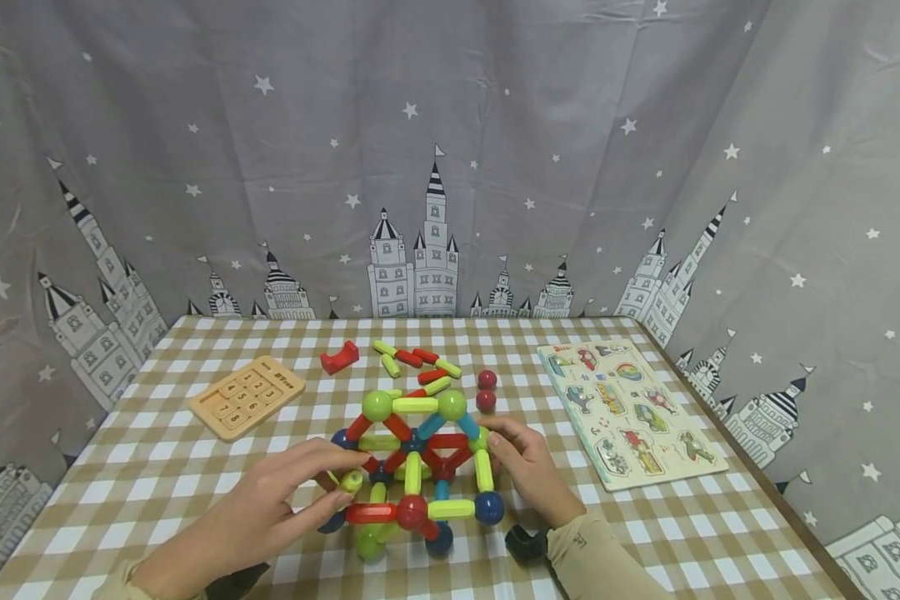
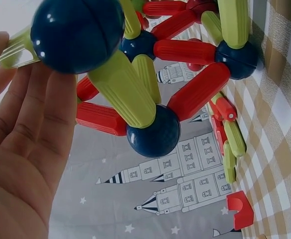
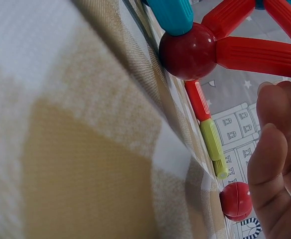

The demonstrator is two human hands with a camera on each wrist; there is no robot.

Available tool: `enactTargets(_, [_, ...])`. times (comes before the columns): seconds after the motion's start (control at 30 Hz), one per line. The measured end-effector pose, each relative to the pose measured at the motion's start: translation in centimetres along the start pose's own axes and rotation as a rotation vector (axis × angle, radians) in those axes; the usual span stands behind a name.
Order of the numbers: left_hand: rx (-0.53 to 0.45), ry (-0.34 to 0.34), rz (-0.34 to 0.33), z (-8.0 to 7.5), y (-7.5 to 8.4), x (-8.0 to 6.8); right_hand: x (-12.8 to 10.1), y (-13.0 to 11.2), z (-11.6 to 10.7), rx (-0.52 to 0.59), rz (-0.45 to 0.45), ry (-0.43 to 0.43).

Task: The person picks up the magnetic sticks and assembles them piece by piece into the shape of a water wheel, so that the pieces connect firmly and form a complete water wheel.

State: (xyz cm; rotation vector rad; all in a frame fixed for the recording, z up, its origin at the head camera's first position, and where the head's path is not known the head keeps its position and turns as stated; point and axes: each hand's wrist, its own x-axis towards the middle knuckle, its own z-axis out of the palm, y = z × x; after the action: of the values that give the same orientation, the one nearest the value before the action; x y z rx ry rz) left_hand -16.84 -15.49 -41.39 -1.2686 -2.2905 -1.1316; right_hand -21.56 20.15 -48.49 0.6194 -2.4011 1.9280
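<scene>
A: From the head view, we have the rod-and-ball frame in the middle of the checked table. Our left hand pinches a yellow-green rod at its left side; our right hand rests straight fingers against its right side.

B: We judge it light and rigid in each piece, but the joints probably pull apart, so we'd hold it by the balls, low and from both sides. The number board shows digits; the puzzle board has a heading too small to read.

A: On the left wrist view, the fingers lie fairly straight behind a dark blue ball, with the thumb at the rod's end.

B: On the right wrist view, our fingers are relaxed beside a red ball, gripping nothing. No brand shows.
</scene>
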Motion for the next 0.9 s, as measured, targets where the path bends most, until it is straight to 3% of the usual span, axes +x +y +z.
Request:
enactTargets(0.4, [-0.008, 0.001, -0.006, -0.2, -0.1, 0.1, 0.1, 0.2, -0.1, 0.001, 0.002, 0.002])
enactTargets(0.53, [0.019, 0.106, 0.051, -0.8, -1.4, 0.4, 0.2, 0.2, -0.1, -0.004, -0.022, -0.005])
enactTargets(0.63, [0.02, 0.209, -0.121, -2.0, -4.2, 1.6, 0.3, 0.1, -0.1, -0.01, -0.038, -0.002])
enactTargets(0.7, [0.024, 0.198, -0.306, -2.7, -6.9, 2.8, 0.3, 0.1, -0.1, -0.014, -0.031, 0.008])
enactTargets(0.77, [0.018, 0.101, -0.474, -2.9, -10.0, 4.1, 0.2, 0.2, -0.1, -0.012, -0.018, 0.013])
enactTargets(0.8, [0.026, 0.032, -0.518, -2.8, -11.5, 4.7, 0.2, 0.2, -0.1, -0.01, -0.012, 0.013])
enactTargets(0.9, [-0.01, -0.138, -0.572, -1.7, -15.4, 5.9, 0.1, 0.3, 0.0, -0.007, -0.009, 0.005])
